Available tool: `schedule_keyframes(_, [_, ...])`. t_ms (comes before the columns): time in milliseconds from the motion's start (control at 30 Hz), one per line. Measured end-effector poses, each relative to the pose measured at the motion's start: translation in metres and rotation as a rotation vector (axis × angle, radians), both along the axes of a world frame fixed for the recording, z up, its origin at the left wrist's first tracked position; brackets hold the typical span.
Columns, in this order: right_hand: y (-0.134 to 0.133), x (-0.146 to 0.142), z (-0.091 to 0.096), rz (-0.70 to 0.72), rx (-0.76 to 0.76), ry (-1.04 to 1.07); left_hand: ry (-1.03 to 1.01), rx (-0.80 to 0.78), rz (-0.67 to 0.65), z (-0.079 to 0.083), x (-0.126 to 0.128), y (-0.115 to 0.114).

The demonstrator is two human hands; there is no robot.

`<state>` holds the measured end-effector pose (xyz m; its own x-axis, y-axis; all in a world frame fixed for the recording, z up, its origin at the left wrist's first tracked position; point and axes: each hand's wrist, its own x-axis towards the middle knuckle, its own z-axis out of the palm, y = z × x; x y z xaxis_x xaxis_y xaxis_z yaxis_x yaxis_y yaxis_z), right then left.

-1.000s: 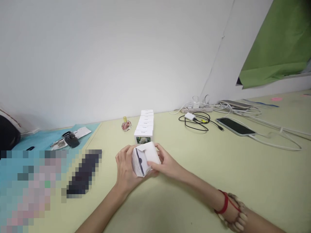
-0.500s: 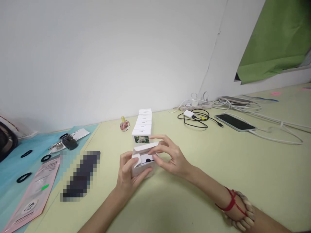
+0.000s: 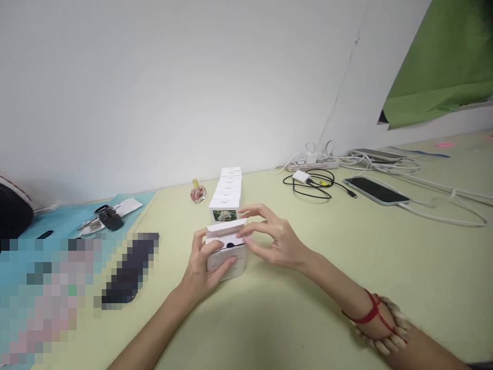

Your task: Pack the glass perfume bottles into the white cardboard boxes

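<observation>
My left hand [image 3: 198, 264] grips a small white cardboard box [image 3: 234, 264], thumb across its printed front and fingers over the left side. The lid flap [image 3: 226, 226] stands raised at the back, and a dark half-round notch shows in the opening. At the box's right top edge, my right hand [image 3: 275, 239] pinches the side flap between thumb and a finger, its index finger stretched out above. Just behind stands a row of similar white boxes [image 3: 227, 196], the front one bearing a white-flower picture.
A small perfume-like bottle [image 3: 197, 191] stands left of the row. A dark pixelated object [image 3: 131, 270] and a black jar [image 3: 110, 217] lie further left. To the right are a black cable [image 3: 327, 184], a phone [image 3: 375, 190], white cords and a power strip [image 3: 314, 166].
The box has turned more upright, showing its printed front. Its left side flap has gone down under my left fingers, while my right fingers stay at the right edge.
</observation>
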<state>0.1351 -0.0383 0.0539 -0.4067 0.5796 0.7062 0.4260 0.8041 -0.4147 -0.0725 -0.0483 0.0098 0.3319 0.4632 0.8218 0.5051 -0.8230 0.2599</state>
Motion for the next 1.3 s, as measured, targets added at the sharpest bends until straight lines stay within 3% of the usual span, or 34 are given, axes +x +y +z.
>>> schedule_keyframes(133, [0.0,0.002,0.006,0.076,-0.301,0.028,-0.117,-0.165,-0.109,0.006,0.005,-0.009])
schedule_keyframes(233, [0.003,0.007,0.011,0.177,-0.548,0.038,-0.198,-0.417,-0.174,0.014,0.008,-0.017])
schedule_keyframes(333, [0.005,0.012,0.015,0.235,-0.689,0.022,-0.202,-0.648,-0.235,0.021,0.008,-0.022])
schedule_keyframes(400, [0.006,0.012,0.016,0.244,-0.74,0.011,-0.177,-0.707,-0.242,0.025,0.007,-0.023])
schedule_keyframes(533, [0.006,0.003,0.009,0.148,-0.804,0.123,-0.177,-0.689,-0.221,0.026,0.006,-0.021])
schedule_keyframes(600, [0.005,-0.003,0.004,0.093,-0.878,0.245,-0.194,-0.548,-0.16,0.019,0.006,-0.017])
schedule_keyframes(667, [0.003,-0.01,0.0,0.083,-0.911,0.341,-0.182,-0.308,-0.081,0.01,0.005,-0.012])
schedule_keyframes(767, [-0.003,-0.016,-0.001,0.085,-0.835,0.398,-0.125,0.014,-0.044,0.0,0.003,-0.002])
schedule_keyframes(867, [-0.008,-0.021,-0.003,0.009,-0.698,0.408,-0.137,0.141,-0.042,0.0,0.0,0.005])
schedule_keyframes(1033, [-0.009,-0.023,-0.012,-0.069,-0.416,0.426,-0.134,0.102,0.034,0.005,-0.002,0.005])
schedule_keyframes(1167, [-0.006,-0.02,-0.022,0.0,-0.106,0.159,-0.119,0.04,0.062,0.001,-0.003,0.005])
schedule_keyframes(1300, [-0.005,-0.019,-0.027,0.048,-0.003,0.055,-0.133,-0.029,0.072,-0.002,-0.003,0.006])
